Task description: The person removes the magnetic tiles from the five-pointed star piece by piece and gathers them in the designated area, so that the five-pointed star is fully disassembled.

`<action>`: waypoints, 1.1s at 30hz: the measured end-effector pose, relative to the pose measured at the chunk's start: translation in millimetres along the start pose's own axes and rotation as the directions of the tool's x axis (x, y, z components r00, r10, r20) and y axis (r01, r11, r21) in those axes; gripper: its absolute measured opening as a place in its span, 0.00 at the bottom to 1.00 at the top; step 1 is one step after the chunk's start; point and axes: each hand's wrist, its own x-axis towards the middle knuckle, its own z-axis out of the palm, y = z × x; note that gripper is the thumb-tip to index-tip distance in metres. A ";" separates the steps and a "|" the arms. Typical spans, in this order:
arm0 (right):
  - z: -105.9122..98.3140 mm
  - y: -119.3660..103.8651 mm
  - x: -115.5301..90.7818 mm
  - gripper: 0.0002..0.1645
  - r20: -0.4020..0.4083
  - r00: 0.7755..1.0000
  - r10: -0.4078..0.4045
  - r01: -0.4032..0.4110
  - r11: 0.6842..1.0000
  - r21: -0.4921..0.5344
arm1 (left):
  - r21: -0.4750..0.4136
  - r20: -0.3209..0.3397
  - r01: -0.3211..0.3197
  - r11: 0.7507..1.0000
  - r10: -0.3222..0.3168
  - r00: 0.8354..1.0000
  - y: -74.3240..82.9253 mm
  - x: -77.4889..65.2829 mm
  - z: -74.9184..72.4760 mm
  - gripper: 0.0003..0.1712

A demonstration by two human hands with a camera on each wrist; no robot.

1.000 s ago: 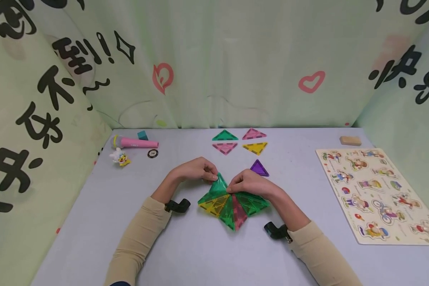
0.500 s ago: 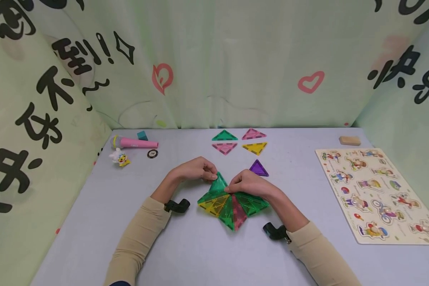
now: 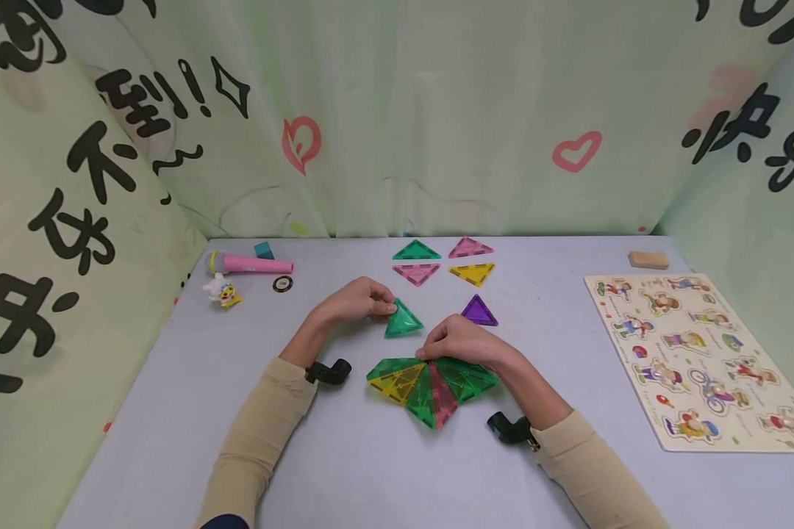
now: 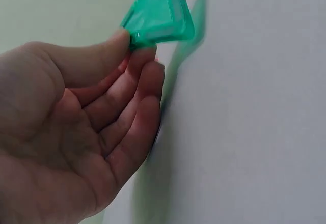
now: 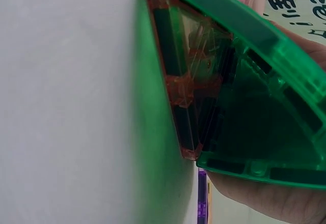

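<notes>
My left hand (image 3: 357, 300) pinches a translucent green triangular magnetic tile (image 3: 403, 321) by one corner, between thumb and fingertips. In the left wrist view this green tile (image 4: 157, 12) tilts above the white tabletop. My right hand (image 3: 466, 340) grips the top of a fan-shaped cluster of magnetic tiles (image 3: 420, 400), coloured green, yellow and red, at its middle. Seen from the right wrist, a large green tile (image 5: 270, 117) covers part of that hand, and a reddish tile stands beside it. A gap separates the left hand's tile from the cluster.
Two pink tiles, a green tile (image 3: 416, 251), a yellow tile (image 3: 473, 274) and a purple tile (image 3: 479, 311) lie beyond the hands. A pink toy microphone (image 3: 254, 264), figurine (image 3: 223, 291) and black ring sit back left. A picture puzzle board (image 3: 695, 360) and wooden block (image 3: 648, 260) are right.
The left hand has pulled the green triangular tile up and away from the cluster, toward the back of the table. The right hand has stayed on the cluster.
</notes>
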 end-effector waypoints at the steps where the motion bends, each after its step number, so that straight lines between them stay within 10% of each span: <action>1: -0.3 0.2 -0.1 0.16 0.000 1.000 0.001 -0.001 1.000 0.001 | 0.010 -0.015 0.006 1.000 -0.005 1.000 1.5 2.0 0.1 0.08; 26: 2.2 1.6 2.7 0.15 0.000 1.000 -0.001 0.001 1.000 0.005 | 0.227 -0.186 0.062 0.972 -0.020 0.982 24.8 28.3 13.1 0.07; 33: -0.3 2.6 1.2 0.15 0.000 1.000 -0.002 0.002 1.000 0.009 | 0.270 -0.129 0.104 0.957 -0.071 0.989 32.7 23.8 12.9 0.11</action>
